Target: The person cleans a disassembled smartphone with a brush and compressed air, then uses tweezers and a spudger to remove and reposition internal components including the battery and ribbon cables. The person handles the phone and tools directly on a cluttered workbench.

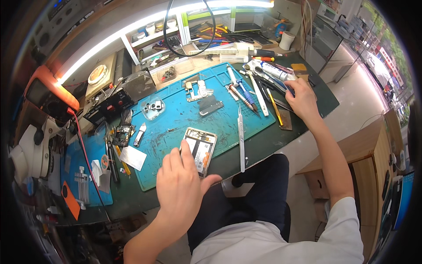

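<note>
An opened smartphone (202, 147) with its battery and circuitry showing lies at the near edge of a blue work mat (171, 119). Over its lower left side rests my left hand (176, 189), fingers stretched out and thumb spread away. My right hand (303, 99) reaches into a cluster of tools at the right, its fingers closed round a thin dark tool whose kind is hidden. A white tube (274, 70) lies just beyond those fingers. A yellow pencil-like tool (274, 108) and a white-handled brush-like tool (259, 94) lie to the left of them. Metal tweezers (241, 141) stretch out right of the phone.
Loose phone parts (210, 105) and a metal frame piece (196, 90) lie mid-mat. A clear dish (152, 108) holds small camera-like parts. At the left stand an orange multimeter (52, 92) and a black box with red knobs (110, 108). A black cable loop (214, 26) hangs above.
</note>
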